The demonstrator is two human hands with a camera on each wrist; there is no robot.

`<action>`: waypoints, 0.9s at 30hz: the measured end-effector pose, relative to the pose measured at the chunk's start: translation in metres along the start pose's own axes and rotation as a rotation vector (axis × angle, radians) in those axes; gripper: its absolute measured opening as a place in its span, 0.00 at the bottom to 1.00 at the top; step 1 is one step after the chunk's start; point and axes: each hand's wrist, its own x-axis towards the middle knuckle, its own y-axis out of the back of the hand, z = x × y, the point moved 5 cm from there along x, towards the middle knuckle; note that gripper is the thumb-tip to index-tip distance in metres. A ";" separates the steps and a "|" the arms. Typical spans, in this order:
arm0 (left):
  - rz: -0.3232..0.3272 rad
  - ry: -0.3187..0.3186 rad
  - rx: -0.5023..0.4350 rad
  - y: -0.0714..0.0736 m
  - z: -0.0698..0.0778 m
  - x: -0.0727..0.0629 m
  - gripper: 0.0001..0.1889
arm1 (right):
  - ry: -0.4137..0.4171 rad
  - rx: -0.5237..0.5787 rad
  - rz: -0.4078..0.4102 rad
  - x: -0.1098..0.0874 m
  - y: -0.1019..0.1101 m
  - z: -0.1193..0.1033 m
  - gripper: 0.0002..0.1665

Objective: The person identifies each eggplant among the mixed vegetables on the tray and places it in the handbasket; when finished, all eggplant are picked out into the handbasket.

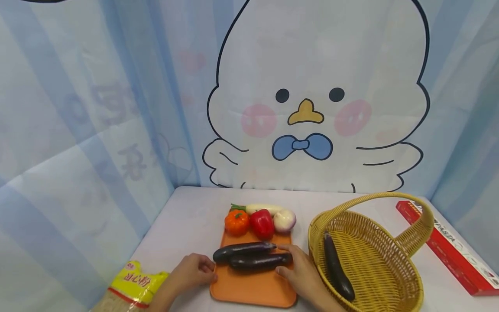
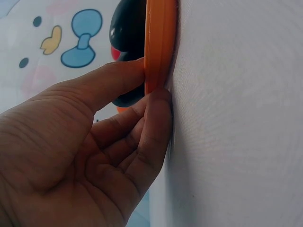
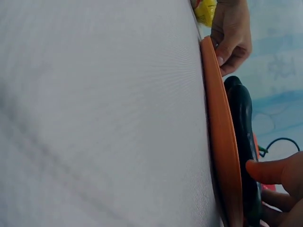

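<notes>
Atop an orange tray (image 1: 253, 288), a pair of glossy eggplants (image 1: 260, 262)

Both are long, smooth and so dark a purple that they pass for black, with pale streaks of light along their skins. They lie crosswise on the tray, close alongside each other. The farther eggplant (image 1: 244, 250) tapers to a narrow tip at its right end; the nearer eggplant (image 1: 269, 263) is thick and blunter there. The person's right hand (image 1: 299, 271) grips that blunt end, thumb on the near side and fingers beyond. The left hand (image 1: 196, 269) pinches the tray's left edge, thumb above and fingers curled below.

I count three eggplants in all, since a basket eggplant (image 1: 337, 268) lies lengthwise against the left inner wall of the one wicker basket (image 1: 378, 260), whose single handle arches over it. Along the tray's far end sit one orange vegetable (image 1: 236, 222) with a green stem, one red pepper (image 1: 263, 224), one white-and-purple bulb (image 1: 285, 220) and, behind them, one white radish (image 1: 261, 208) with green tops. Also on the white bench (image 1: 191, 229) are one red-and-white pasta box (image 1: 452, 255), right of the basket, and one yellow-topped packet (image 1: 134, 284) beside the left forearm.
</notes>
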 end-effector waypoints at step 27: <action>0.006 -0.003 -0.002 0.001 -0.005 0.004 0.16 | 0.066 -0.050 -0.018 0.003 -0.003 0.000 0.20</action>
